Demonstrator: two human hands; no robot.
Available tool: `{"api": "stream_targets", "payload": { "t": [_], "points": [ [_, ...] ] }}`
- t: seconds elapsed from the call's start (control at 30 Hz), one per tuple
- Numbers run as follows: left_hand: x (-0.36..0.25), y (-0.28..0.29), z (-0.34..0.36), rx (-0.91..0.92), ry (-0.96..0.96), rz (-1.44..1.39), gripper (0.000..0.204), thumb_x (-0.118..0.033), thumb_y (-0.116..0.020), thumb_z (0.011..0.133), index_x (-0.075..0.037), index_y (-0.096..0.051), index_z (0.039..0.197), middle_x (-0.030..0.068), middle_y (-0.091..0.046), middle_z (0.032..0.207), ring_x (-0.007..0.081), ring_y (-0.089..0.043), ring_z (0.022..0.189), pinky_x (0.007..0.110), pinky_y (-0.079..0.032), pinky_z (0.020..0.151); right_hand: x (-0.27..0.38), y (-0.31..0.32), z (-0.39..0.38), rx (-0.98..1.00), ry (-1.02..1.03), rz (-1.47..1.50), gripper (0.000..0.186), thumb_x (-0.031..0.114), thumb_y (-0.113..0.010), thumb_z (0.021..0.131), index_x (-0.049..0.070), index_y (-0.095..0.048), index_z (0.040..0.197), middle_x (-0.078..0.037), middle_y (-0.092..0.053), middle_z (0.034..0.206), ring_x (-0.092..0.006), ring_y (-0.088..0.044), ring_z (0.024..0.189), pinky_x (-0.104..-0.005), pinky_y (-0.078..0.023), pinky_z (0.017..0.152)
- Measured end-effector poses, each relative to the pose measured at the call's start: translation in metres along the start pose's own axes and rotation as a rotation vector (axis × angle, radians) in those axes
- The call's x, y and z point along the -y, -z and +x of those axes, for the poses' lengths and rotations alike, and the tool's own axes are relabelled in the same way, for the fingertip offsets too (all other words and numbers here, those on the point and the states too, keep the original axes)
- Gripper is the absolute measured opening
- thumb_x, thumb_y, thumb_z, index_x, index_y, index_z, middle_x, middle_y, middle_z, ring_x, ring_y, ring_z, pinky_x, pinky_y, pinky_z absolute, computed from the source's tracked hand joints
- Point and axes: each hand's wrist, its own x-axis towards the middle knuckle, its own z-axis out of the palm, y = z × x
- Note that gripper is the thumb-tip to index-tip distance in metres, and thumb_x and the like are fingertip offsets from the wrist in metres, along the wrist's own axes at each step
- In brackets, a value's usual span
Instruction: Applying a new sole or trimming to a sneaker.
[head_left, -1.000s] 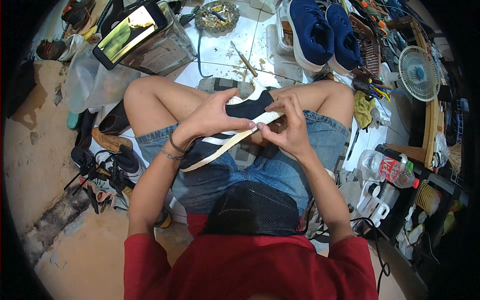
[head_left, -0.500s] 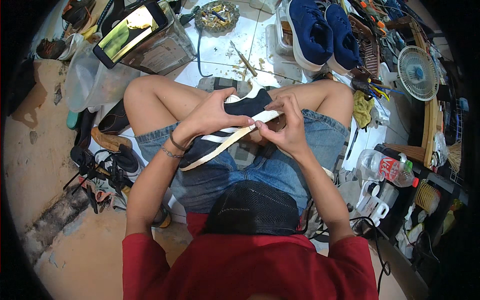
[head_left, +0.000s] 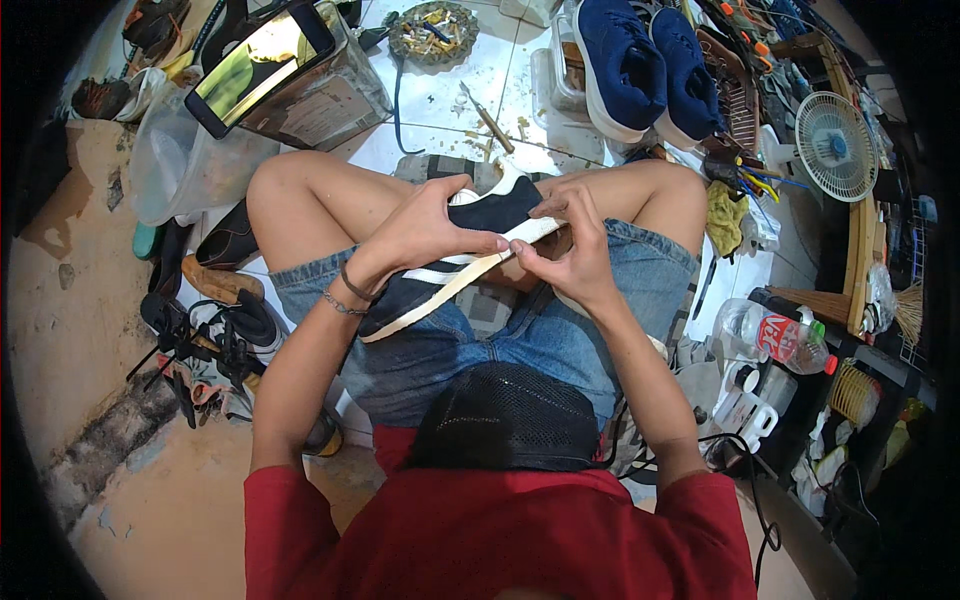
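A dark navy sneaker (head_left: 402,302) with white stripes and a pale sole lies tilted across my lap, its sole edge facing me. My left hand (head_left: 428,228) wraps over the shoe's upper, with the thumb laid along the sole edge near the middle. On the other side my right hand (head_left: 575,250) pinches the white sole strip, fingers on its far side and thumb on the near side. Both thumb tips nearly meet at the sole edge. The fingers of my left hand are partly hidden behind the shoe.
Beyond my knees stand an ashtray (head_left: 433,32), a thin pointed tool (head_left: 487,118) and blue sneakers (head_left: 622,70). A phone (head_left: 262,68) leans on a box at the left. To the right are a small fan (head_left: 836,146) and a plastic bottle (head_left: 775,337). Shoes (head_left: 252,322) lie by my left leg.
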Motion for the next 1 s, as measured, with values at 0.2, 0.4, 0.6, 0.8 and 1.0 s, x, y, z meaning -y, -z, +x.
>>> {"api": "stream_targets", "payload": {
  "t": [0.2, 0.4, 0.6, 0.8, 1.0],
  "points": [
    [-0.011, 0.003, -0.001, 0.023, 0.018, -0.01, 0.077, -0.039, -0.086, 0.064, 0.012, -0.06, 0.115, 0.0223, -0.067, 0.106, 0.0255, -0.064, 0.097, 0.033, -0.048, 0.088, -0.005, 0.0, 0.0, 0.007, 0.059, -0.068, 0.039, 0.014, -0.082, 0.07, -0.001, -0.058, 0.096, -0.012, -0.056, 0.094, -0.0236, -0.061, 0.089, -0.0329, -0.05, 0.079],
    [-0.008, 0.006, 0.002, 0.079, 0.051, -0.05, 0.077, -0.039, -0.086, 0.065, 0.012, -0.06, 0.116, 0.0216, -0.067, 0.106, 0.0242, -0.064, 0.097, 0.033, -0.047, 0.09, -0.003, 0.0, 0.004, -0.008, 0.012, 0.024, 0.037, 0.017, -0.082, 0.07, -0.003, -0.061, 0.093, -0.012, -0.053, 0.097, -0.0256, -0.059, 0.092, -0.0339, -0.049, 0.079],
    [0.001, 0.004, 0.001, 0.002, -0.019, -0.035, 0.073, -0.039, -0.086, 0.066, 0.011, -0.061, 0.112, 0.0174, -0.067, 0.101, 0.0201, -0.062, 0.094, 0.031, -0.048, 0.086, 0.001, 0.003, 0.009, 0.006, 0.071, -0.02, 0.037, 0.017, -0.082, 0.07, -0.002, -0.062, 0.094, -0.012, -0.054, 0.096, -0.0252, -0.059, 0.09, -0.0343, -0.049, 0.078],
    [-0.012, 0.005, -0.001, 0.055, -0.007, -0.082, 0.057, -0.033, -0.086, 0.069, 0.007, -0.064, 0.104, 0.0117, -0.067, 0.095, 0.0141, -0.06, 0.087, 0.029, -0.048, 0.081, -0.003, 0.001, 0.007, -0.002, 0.033, 0.005, 0.037, 0.017, -0.081, 0.07, -0.003, -0.061, 0.094, -0.012, -0.054, 0.096, -0.0255, -0.058, 0.09, -0.0351, -0.049, 0.08],
    [-0.013, 0.006, -0.002, 0.052, 0.004, -0.093, 0.054, -0.031, -0.085, 0.07, 0.007, -0.065, 0.102, 0.0106, -0.067, 0.093, 0.013, -0.059, 0.086, 0.028, -0.047, 0.079, -0.004, 0.001, 0.008, 0.018, 0.073, -0.017, 0.037, 0.011, -0.082, 0.069, -0.001, -0.058, 0.095, -0.012, -0.056, 0.096, -0.0244, -0.058, 0.095, -0.0331, -0.049, 0.082]
  ]
}}
